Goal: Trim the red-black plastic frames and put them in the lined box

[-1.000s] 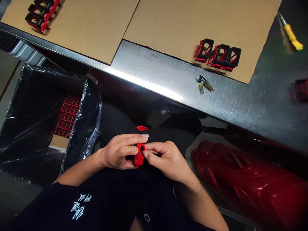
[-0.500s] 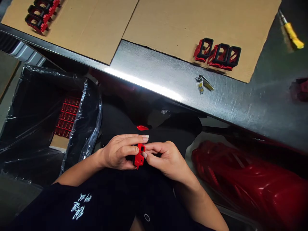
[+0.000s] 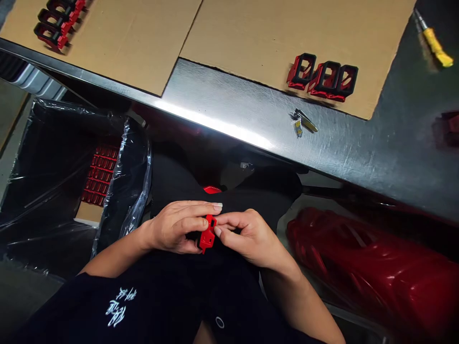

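Note:
Over my lap, my left hand (image 3: 181, 225) is closed around a small red and black plastic part (image 3: 208, 236), with the thumb on its red face. Thumb and forefinger of my right hand (image 3: 247, 234) pinch the part's right edge, near a rectangular opening. Whether a smaller piece sits between those fingertips is hidden. Similar parts, red with black frames (image 3: 332, 79), stand in a short row on cardboard at the right. More such parts (image 3: 53, 24) stand at the upper left.
A metal table (image 3: 229, 105) carries cardboard sheets (image 3: 279, 33), a nail clipper (image 3: 303, 122) and a yellow-handled tool (image 3: 437, 47). To my left, a plastic-lined bin (image 3: 32, 167) holds rows of red parts (image 3: 98, 174). A red plastic bag (image 3: 366, 258) lies at my right.
The red part has turned slightly in my hands, so its face shows a little differently. My right thumb and forefinger have shifted slightly at its edge. The whole view has moved a little.

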Demonstrator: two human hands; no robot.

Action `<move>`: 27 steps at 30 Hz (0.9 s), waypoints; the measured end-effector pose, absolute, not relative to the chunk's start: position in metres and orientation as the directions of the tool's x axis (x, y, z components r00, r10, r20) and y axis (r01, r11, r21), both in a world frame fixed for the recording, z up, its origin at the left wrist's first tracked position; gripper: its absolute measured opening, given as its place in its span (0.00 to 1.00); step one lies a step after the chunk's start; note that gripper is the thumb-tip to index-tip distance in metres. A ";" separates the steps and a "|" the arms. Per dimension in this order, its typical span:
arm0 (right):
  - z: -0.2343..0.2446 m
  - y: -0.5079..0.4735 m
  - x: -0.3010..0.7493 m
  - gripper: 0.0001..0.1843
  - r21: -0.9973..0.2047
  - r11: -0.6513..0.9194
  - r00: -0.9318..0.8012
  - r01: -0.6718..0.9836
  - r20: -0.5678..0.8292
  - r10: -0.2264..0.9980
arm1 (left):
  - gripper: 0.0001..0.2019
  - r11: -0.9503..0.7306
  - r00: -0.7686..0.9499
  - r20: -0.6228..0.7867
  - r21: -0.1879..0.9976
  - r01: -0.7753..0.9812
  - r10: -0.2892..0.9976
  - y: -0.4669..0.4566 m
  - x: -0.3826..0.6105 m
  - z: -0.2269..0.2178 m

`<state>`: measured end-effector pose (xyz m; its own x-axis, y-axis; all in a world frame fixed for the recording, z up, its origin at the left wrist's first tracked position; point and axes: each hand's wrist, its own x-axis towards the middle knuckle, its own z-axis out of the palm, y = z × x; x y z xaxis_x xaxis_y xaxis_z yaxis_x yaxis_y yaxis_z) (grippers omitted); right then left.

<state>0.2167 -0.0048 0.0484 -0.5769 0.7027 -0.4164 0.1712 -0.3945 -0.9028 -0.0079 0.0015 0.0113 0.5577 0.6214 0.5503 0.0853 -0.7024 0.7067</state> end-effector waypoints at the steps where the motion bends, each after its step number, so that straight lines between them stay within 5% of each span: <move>1: 0.049 -0.005 0.216 0.11 -0.901 -0.398 -0.568 0.175 -0.422 0.707 | 0.28 -0.699 0.559 0.548 0.711 0.082 0.623 0.001 -0.008 0.011; 27: 0.044 -0.004 0.227 0.15 -0.943 -0.276 -0.649 0.184 -0.327 0.686 | 0.32 -0.693 0.562 0.547 0.717 0.067 0.620 0.002 -0.009 0.013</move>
<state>0.2271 -0.0038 0.0437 -0.6494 0.6865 -0.3272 0.1841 -0.2756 -0.9435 -0.0093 0.0018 0.0128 0.5622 0.6202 0.5471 0.0667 -0.6934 0.7175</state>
